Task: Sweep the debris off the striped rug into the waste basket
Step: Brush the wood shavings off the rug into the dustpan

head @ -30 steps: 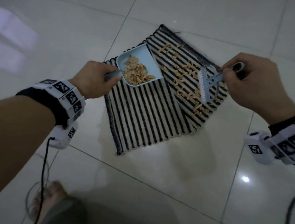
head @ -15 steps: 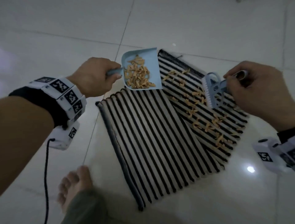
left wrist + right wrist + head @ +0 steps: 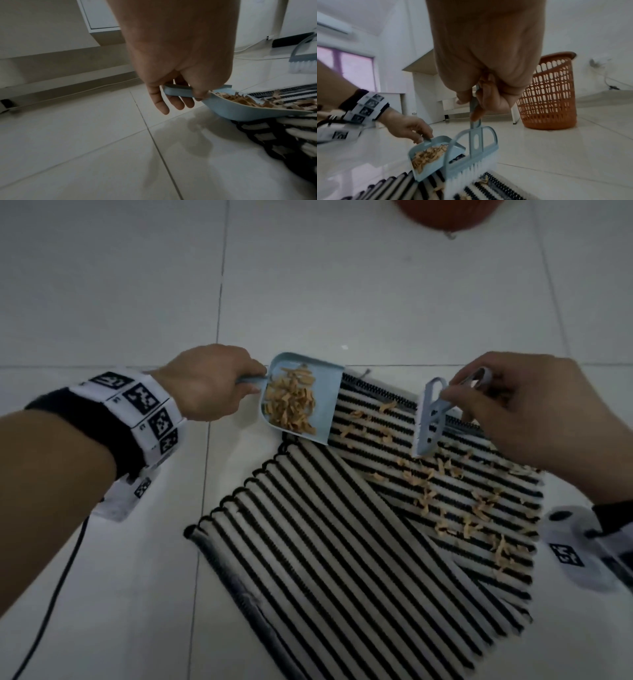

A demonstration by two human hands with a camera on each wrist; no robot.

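Observation:
A black-and-white striped rug (image 3: 342,542) lies on the tiled floor, its right part strewn with tan debris (image 3: 479,508). My left hand (image 3: 212,381) grips the handle of a light blue dustpan (image 3: 322,392), which is lifted just above the rug's far left corner and holds a heap of tan scraps (image 3: 291,402). In the left wrist view the dustpan (image 3: 240,109) hangs over the rug's edge. My right hand (image 3: 520,412) pinches the handle of a light blue brush (image 3: 428,419), bristles down, over the rug's far edge. An orange waste basket (image 3: 547,94) stands on the floor beyond.
The orange basket's rim (image 3: 445,213) shows at the top edge of the head view, well past the rug. White cabinets (image 3: 426,86) and a wall ledge (image 3: 68,75) stand at the room's sides. A black cable (image 3: 51,594) runs from my left wrist.
The loaded dustpan has risen off the rug and moved toward its far left corner. The brush has lifted off the debris to the rug's far edge. The basket's rim has come into view.

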